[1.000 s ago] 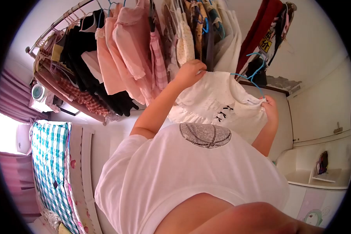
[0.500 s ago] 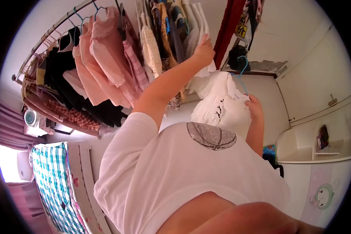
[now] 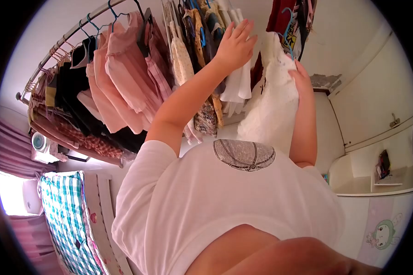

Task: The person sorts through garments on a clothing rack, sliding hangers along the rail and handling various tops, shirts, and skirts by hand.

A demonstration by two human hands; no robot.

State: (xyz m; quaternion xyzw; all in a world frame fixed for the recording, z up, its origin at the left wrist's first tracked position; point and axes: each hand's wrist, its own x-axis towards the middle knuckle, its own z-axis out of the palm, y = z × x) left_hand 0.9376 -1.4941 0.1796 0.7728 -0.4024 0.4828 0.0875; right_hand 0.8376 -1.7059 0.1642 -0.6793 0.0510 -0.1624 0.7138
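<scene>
My right hand (image 3: 300, 78) is closed on the shoulder edge of a white garment (image 3: 273, 96), just below the blue hanger (image 3: 288, 30) it hangs from. The garment falls in loose folds toward my chest, and a small dark mark shows on its left edge. My left hand (image 3: 236, 46) is raised at the rack with its fingers apart. It is in front of white hanging clothes (image 3: 237, 85); whether it touches them I cannot tell.
A metal rail (image 3: 71, 34) carries pink shirts (image 3: 124, 68), black clothes (image 3: 73, 87) and patterned garments. Dark red cloth (image 3: 277, 18) hangs beyond the blue hanger. White cabinets (image 3: 371, 96) stand at the right. A checked quilt (image 3: 64, 206) and purple curtains (image 3: 16, 146) are at the left.
My right hand has lifted the white garment and its blue hanger higher, toward the rail. My left hand has moved up slightly, and its fingers have spread.
</scene>
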